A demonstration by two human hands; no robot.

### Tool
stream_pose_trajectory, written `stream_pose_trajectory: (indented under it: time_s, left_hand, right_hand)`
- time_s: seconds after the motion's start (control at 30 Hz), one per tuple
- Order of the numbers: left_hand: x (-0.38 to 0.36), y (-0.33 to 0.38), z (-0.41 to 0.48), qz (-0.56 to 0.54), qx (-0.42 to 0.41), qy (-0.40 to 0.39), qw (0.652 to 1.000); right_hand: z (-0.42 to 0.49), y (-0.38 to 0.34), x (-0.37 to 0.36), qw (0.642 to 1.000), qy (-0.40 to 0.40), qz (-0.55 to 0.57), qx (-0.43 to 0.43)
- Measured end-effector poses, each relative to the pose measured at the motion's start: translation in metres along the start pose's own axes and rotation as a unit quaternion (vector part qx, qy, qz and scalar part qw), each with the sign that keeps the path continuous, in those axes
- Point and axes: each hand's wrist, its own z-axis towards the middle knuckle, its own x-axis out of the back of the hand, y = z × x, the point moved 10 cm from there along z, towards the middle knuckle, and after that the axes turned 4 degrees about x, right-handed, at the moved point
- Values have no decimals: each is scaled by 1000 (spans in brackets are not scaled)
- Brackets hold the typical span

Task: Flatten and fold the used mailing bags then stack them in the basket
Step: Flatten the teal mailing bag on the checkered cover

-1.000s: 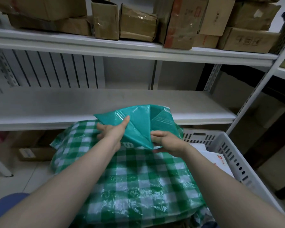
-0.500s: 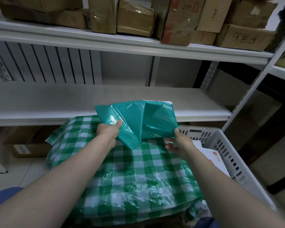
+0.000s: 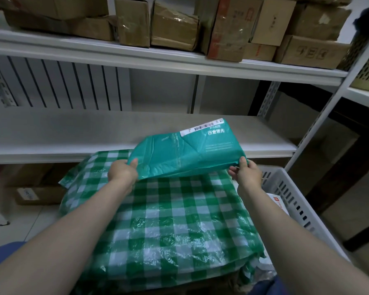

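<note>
Nearest us, two bare forearms reach forward over a glossy green-and-white checked plastic sheet (image 3: 158,220), crinkled and draped over a bulky, rounded heap. At 8 o'clock of it, a smooth blue curved shape (image 3: 4,250) shows at the picture's edge.

Above the sheet's 12 o'clock edge, both hands hold up the teal mailing bag (image 3: 185,154). It is a thin, faintly shiny film pouch, spread wide and roughly rectangular. Diagonal fold lines crease it, and it carries white print and a white barcode strip along its far edge. The left hand (image 3: 124,172) pinches the bag's near corner at 9 o'clock, thumb on top and fingers curled beneath. The right hand (image 3: 246,172) pinches the corner at 3 o'clock between thumb and fingertips. We cannot tell whether the sagging near edge touches the sheet.

At 3 o'clock of the sheet stands the white plastic basket (image 3: 294,194), its walls pierced by rows of slots. A flat white mailer with red print (image 3: 278,202) lies inside, and the teal bag is outside it. At 9 o'clock, a brown cardboard carton (image 3: 36,194) sits on the tiled floor.

Farther off, a matte white shelf board (image 3: 73,133) runs across. At 12 o'clock, the board above bears dented brown cardboard boxes (image 3: 173,28), some under shiny tape.
</note>
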Motion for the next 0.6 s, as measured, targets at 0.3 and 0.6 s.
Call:
stream_pose_trajectory:
  time_s: [0.3,0.6]
  left_hand:
    - [12,-21,0,308,-60,-7,950]
    - [11,-33,-4,382,15,6,924]
  right_hand:
    - [-5,-21,26,961,85,-257,55]
    - [-19,-32,-70,884,-218,-368,191]
